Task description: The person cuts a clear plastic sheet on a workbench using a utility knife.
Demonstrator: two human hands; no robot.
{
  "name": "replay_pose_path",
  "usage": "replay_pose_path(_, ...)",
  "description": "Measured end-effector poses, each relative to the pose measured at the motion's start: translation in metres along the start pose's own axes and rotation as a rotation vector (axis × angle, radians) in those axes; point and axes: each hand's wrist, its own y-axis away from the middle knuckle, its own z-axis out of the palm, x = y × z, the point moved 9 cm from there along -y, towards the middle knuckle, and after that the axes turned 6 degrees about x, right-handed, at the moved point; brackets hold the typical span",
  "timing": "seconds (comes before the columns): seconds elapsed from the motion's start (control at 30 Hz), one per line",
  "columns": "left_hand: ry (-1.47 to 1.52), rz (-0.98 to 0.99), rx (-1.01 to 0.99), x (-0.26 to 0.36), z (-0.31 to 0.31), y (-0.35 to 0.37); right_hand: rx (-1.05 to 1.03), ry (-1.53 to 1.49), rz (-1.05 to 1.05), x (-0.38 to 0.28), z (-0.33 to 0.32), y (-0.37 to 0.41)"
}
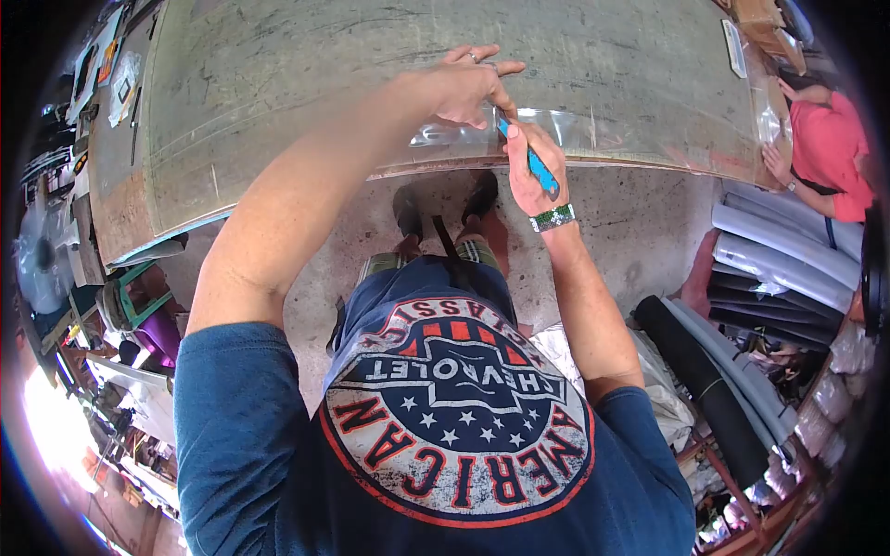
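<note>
My right hand [536, 167] is closed around a blue utility knife [541, 172], with a green patterned band on the wrist. The knife's front end points at the table's near edge; its blade is too small to make out. Just to the left, my left hand [459, 91] lies with fingers spread and a ring on one of them. Its fingertips are close to the front of the knife. Beneath and beside both hands is a strip of clear plastic [556, 123], shiny along the near edge of the worktable [306, 56].
At the table's right end, a person in a red top [828, 153] rests hands by clear plastic. Rolls of grey sheet [783, 243] and a black roll [705, 398] are stacked at right. Tools and a plastic bag [123, 88] lie at the left end.
</note>
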Motion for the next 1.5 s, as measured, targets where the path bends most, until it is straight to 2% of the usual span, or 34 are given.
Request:
replay_pose_path(0.1, 0.002, 0.001, -0.012, 0.001, -0.001, 0.001, -0.034, -0.028, 0.084, 0.005, 0.001, 0.000)
replay_pose_path(0.33, -0.027, -0.001, -0.002, -0.001, 0.000, 0.000, -0.076, 0.093, 0.005, -0.005, 0.008, -0.013)
replay_pose_path(0.47, -0.021, -0.002, -0.019, 0.001, 0.003, 0.000, -0.200, 0.174, -0.016, -0.019, 0.003, 0.008)
replay_pose_path(0.5, -0.020, -0.008, -0.019, -0.001, 0.001, -0.001, -0.146, 0.157, -0.006, -0.028, -0.006, 0.018)
replay_pose_path(0.57, 0.002, -0.023, -0.029, -0.003, 0.002, -0.001, -0.457, 0.258, 0.292, -0.019, -0.014, 0.043)
replay_pose_path(0.67, 0.019, -0.005, -0.054, -0.004, -0.001, 0.000, -0.158, 0.333, -0.240, -0.059, -0.068, 0.036)
replay_pose_path(0.73, 0.034, 0.010, -0.032, -0.008, -0.001, 0.006, -0.046, 0.199, 0.015, -0.037, -0.109, 0.011)
replay_pose_path(0.77, 0.037, 0.029, -0.025, -0.006, -0.001, 0.004, -0.107, 0.167, 0.311, -0.021, -0.120, 0.000)
replay_pose_path(0.83, 0.014, 0.043, -0.020, -0.006, -0.002, 0.001, -0.212, 0.460, -0.105, -0.030, -0.113, -0.033)
replay_pose_path(0.9, -0.019, 0.030, -0.018, -0.006, -0.002, 0.001, -0.342, 0.481, -0.240, -0.017, -0.092, -0.049)
replay_pose_path(0.93, 0.078, 0.014, 0.011, -0.006, -0.003, 0.003, -0.405, 0.478, -0.315, -0.009, -0.077, -0.054)
replay_pose_path(1.03, -0.051, 0.036, 0.082, 0.002, -0.011, 0.013, -0.527, 0.508, -0.376, 0.036, -0.039, -0.060)
replay_pose_path(1.07, -0.037, 0.027, 0.155, -0.002, -0.012, 0.019, -0.491, 0.444, -0.446, 0.044, -0.031, -0.060)
replay_pose_path(1.2, -0.078, -0.454, 0.802, -0.001, -0.043, 0.092, -0.419, 0.391, -0.593, 0.055, -0.027, -0.070)
replay_pose_path(1.3, -0.236, -0.533, 0.861, 0.009, -0.025, 0.119, -0.406, 0.314, -0.615, 0.058, -0.026, -0.075)
replay_pose_path(1.5, -0.047, -0.599, 0.912, -0.010, -0.027, 0.130, -0.334, 0.184, -0.604, 0.051, -0.035, -0.085)
